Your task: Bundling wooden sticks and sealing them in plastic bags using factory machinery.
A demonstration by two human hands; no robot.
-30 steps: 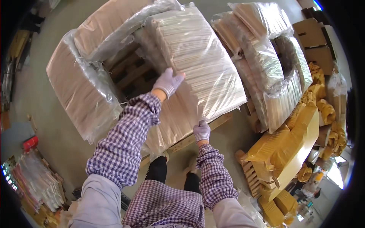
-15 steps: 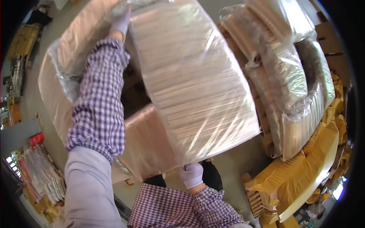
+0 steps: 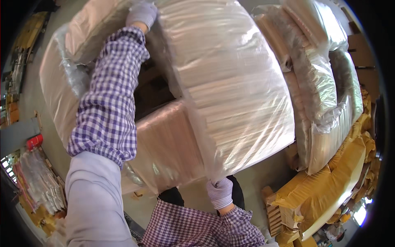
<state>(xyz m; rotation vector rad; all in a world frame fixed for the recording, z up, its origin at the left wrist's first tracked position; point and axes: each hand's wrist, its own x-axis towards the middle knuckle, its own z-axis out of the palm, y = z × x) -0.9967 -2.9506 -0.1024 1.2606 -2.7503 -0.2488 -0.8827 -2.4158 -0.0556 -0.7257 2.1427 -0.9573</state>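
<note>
- Head view: a large pale bundle of thin wooden strips wrapped in clear plastic film (image 3: 230, 90) fills the middle of the picture, lifted close to the camera and tilted.
- The left hand (image 3: 142, 13), in a light grey glove, reaches up to the bundle's far top edge; its fingers curl over the film there, closed on the wrap.
- The right hand (image 3: 220, 192), also gloved, sits at the bundle's near lower corner, its fingers pinched together on a gathered bit of film.
- Both forearms wear purple-and-white checked sleeves (image 3: 109, 99).
- Below and left of the lifted bundle lies a second film-wrapped bundle of strips (image 3: 168, 144), and another curves along the left (image 3: 55, 94).
- More wrapped bundles (image 3: 325, 103) stand to the right.
- At lower right are stacks in yellow-brown paper wrapping (image 3: 325, 193) on the grey floor (image 3: 263, 177).
</note>
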